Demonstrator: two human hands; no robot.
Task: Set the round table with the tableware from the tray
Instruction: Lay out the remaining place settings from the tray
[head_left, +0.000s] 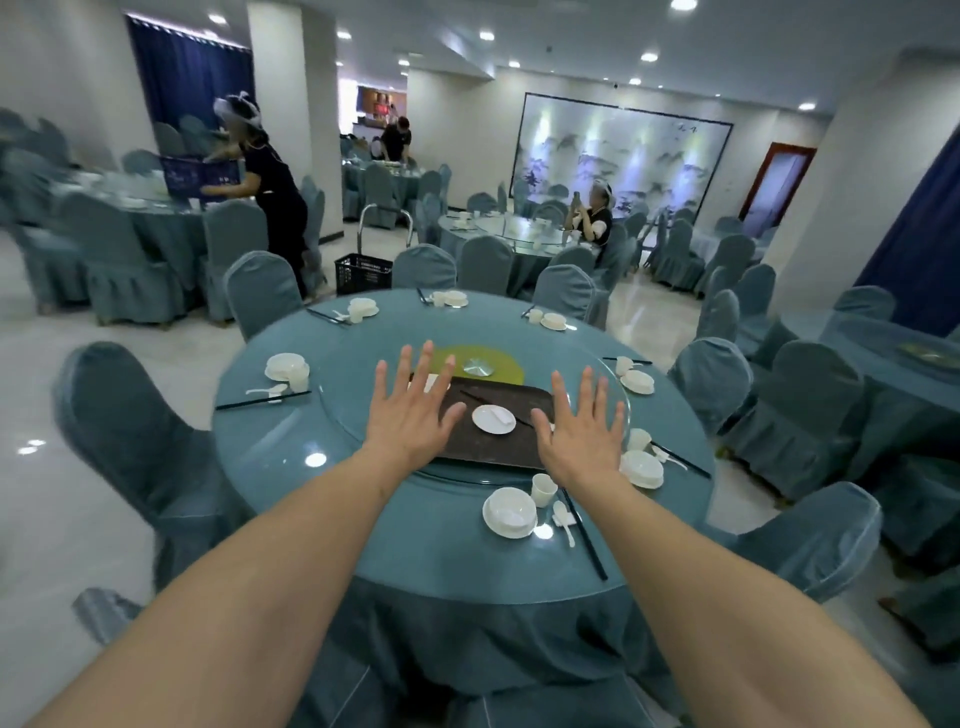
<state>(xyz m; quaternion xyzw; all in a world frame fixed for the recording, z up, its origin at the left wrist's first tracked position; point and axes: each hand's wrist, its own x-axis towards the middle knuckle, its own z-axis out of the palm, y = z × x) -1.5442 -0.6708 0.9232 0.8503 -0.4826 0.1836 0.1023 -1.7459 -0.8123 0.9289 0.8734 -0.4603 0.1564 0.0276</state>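
Both arms were stretched forward over the round tabletop, which was covered with a blue-green cloth. The left hand was released, its fingers straight and spread, and it hovered over the left end of the dark tray. The right hand was also released, with the fingers straight and spread, over the right end of the tray. Neither hand grasped anything.

The tray lay on the glass turntable in the middle of the tabletop. On the tray there was one small white plate between the two hands, and a pair of dark chopsticks lay just behind it.

Around the edge of the tabletop several places were set already. The nearest setting had a white bowl on a plate, a white cup just beside it, a white spoon and long black chopsticks to its right. Chairs with blue covers stood around the tabletop.
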